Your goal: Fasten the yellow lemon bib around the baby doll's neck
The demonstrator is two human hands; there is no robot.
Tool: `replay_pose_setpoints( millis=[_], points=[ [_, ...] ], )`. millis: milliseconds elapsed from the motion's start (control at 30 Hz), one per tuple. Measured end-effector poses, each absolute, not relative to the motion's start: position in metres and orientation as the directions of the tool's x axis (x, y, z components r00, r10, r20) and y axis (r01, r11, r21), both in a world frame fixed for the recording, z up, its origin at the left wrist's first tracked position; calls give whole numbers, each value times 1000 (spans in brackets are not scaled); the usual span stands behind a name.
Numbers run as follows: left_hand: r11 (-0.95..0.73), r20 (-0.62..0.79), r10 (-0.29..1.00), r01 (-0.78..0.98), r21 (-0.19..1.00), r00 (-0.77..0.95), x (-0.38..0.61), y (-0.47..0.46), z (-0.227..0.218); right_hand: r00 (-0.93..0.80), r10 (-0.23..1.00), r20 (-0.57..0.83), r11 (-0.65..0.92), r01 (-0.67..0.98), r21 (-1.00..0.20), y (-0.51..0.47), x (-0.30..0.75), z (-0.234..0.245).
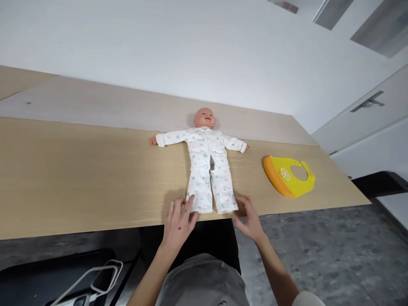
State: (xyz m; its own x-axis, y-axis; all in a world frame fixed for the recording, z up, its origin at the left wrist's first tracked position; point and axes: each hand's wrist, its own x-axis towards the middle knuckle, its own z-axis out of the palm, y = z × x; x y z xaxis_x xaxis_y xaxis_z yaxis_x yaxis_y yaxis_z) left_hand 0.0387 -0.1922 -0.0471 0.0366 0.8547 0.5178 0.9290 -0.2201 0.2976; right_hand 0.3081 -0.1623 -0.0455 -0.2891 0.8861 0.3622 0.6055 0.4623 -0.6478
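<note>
A baby doll [205, 146] in white printed pyjamas lies on its back on the wooden table [79, 178], arms spread, legs pointing toward me. My left hand [178, 221] rests at the table's near edge with its fingers spread, fingertips touching the hem of the doll's left-side trouser leg. My right hand [248, 219] is at the other trouser leg's hem, fingers curled beside the cloth; whether it grips the hem is unclear. A yellow and orange silicone bib [288, 175] lies on the table to the doll's right, untouched.
A white wall runs behind the table. White cabinet drawers with a handle [366, 103] stand at the right. Grey speckled floor lies below the table edge. A dark object with white cable loops [95, 282] sits at the lower left.
</note>
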Motion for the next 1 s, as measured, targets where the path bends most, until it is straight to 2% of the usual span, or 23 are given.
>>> replay_pose_setpoints(
  millis=[167,300,467,600,767,1000],
  points=[
    [-233,620,784,911,340,-31,56,-184,-47,-219,908,357,407,668,-623,-160,291,-55],
    [-222,728,669,893,391,-153,61,-192,-52,-168,888,429,428,647,-631,-160,279,-59],
    [-203,720,657,866,457,-225,72,-215,-62,-127,862,490,456,616,-643,-167,279,-61],
    [-256,724,687,914,314,-56,84,-230,-67,-142,868,476,460,588,-665,-166,280,-62],
    [-162,638,768,981,106,58,95,-237,-69,-145,870,472,460,583,-670,-165,278,-60],
    [-88,583,810,996,13,64,99,-222,-61,-148,865,480,469,582,-665,-165,278,-60]
  ],
)
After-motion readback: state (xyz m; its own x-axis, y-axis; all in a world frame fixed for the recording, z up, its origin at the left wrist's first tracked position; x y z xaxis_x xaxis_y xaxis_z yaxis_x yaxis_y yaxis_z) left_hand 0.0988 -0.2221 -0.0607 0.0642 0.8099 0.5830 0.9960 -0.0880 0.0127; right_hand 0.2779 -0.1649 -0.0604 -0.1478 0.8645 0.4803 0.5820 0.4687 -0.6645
